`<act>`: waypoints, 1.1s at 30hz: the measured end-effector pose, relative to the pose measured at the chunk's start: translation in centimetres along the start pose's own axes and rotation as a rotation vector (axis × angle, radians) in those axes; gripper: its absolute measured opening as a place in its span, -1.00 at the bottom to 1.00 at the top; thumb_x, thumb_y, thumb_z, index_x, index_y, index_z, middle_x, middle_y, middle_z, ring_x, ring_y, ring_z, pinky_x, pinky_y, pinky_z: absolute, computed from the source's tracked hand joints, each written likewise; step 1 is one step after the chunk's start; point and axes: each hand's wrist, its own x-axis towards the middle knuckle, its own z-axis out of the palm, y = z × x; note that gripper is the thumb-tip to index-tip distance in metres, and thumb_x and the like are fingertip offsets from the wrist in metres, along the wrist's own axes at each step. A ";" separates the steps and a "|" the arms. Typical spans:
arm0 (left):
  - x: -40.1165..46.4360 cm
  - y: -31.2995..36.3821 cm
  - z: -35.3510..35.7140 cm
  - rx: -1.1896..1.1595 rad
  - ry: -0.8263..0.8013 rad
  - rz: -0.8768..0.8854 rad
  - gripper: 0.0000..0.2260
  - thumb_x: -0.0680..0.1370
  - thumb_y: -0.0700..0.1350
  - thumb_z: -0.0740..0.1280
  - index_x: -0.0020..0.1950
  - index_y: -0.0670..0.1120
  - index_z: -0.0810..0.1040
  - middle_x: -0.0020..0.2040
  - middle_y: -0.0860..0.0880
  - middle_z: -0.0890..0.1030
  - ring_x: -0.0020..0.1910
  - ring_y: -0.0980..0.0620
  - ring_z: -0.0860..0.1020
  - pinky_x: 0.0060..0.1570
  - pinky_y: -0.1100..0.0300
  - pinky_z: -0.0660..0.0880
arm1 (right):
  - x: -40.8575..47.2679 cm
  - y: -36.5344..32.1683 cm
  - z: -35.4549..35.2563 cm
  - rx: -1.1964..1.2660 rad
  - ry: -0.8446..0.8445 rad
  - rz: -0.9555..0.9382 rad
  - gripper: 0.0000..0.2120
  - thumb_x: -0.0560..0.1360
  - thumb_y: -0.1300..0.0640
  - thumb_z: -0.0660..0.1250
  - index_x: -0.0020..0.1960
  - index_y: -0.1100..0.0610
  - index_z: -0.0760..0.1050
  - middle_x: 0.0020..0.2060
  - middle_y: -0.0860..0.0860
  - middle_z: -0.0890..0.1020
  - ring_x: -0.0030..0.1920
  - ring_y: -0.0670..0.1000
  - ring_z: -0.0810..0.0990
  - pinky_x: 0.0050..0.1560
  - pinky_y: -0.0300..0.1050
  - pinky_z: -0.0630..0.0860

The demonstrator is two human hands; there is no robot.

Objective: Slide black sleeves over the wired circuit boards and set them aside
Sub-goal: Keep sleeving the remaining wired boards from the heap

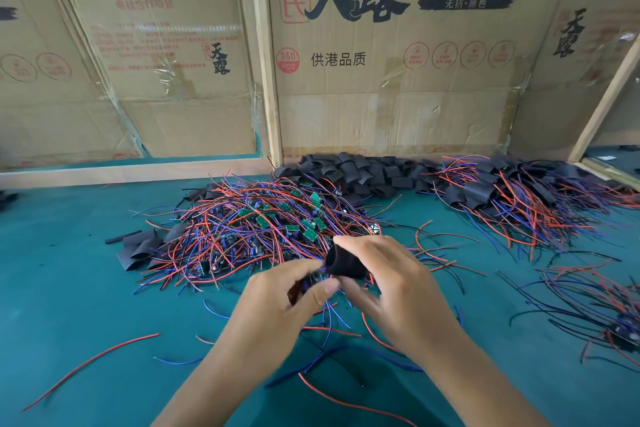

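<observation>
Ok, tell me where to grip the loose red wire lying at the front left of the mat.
Pinch the red wire near its raised right end, coming from above. It lies flat and alone on the mat, slanting down to the left, so fingers can close across it there without snagging the pile.

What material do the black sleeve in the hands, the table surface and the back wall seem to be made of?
Black sleeve: probably thin matte plastic or rubber tubing; it bends open softly between the fingers.
Table surface: looks like a smooth teal mat, perhaps rubber or vinyl, with a faint sheen.
Back wall: brown printed cardboard, creased and taped, held by pale wooden strips.
</observation>
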 end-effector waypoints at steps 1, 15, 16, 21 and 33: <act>0.0 -0.1 0.0 0.020 -0.039 0.010 -0.80 0.56 0.15 0.36 0.13 0.15 0.61 -0.18 0.02 0.58 -0.30 0.19 0.41 -0.24 0.25 0.39 | 0.0 0.1 0.0 0.026 -0.017 0.005 -0.61 0.53 0.05 0.43 0.33 0.07 0.52 0.09 -0.07 0.58 0.09 -0.02 0.56 0.08 -0.15 0.49; 0.2 0.0 -0.6 -0.134 0.094 -0.071 -0.84 0.47 0.09 0.44 0.00 0.09 0.65 -0.28 0.13 0.58 -0.38 0.23 0.42 -0.32 0.41 0.35 | 0.1 0.7 -0.2 0.085 -0.117 -0.060 -0.63 0.56 0.07 0.39 0.35 0.09 0.53 0.15 -0.02 0.59 0.12 0.01 0.61 0.04 -0.03 0.57; 0.2 0.1 -0.5 -0.164 0.110 -0.076 -0.87 0.48 0.03 0.47 -0.01 0.07 0.63 -0.24 0.07 0.60 -0.37 0.22 0.43 -0.31 0.41 0.36 | 0.1 0.6 -0.2 0.085 -0.119 -0.060 -0.63 0.56 0.07 0.38 0.36 0.09 0.53 0.15 -0.02 0.59 0.11 0.02 0.62 0.04 -0.03 0.57; 0.2 0.1 -0.5 -0.167 0.089 -0.044 -0.83 0.45 0.02 0.48 -0.10 -0.01 0.55 -0.24 -0.05 0.61 -0.33 0.10 0.45 -0.27 0.27 0.41 | -0.1 0.6 0.1 0.095 -0.135 -0.077 -0.63 0.58 0.01 0.36 0.35 0.10 0.53 0.17 -0.03 0.61 0.13 0.00 0.61 0.10 -0.09 0.54; 0.3 -1.2 -0.3 -0.033 0.008 -0.097 -0.73 0.57 -0.17 0.41 0.01 0.23 0.52 -0.13 0.16 0.63 -0.24 0.04 0.55 -0.15 0.13 0.54 | -0.3 1.2 0.4 0.203 -0.198 0.016 -0.59 0.56 0.04 0.37 0.37 0.15 0.51 0.21 -0.02 0.60 0.21 -0.10 0.52 0.25 -0.40 0.34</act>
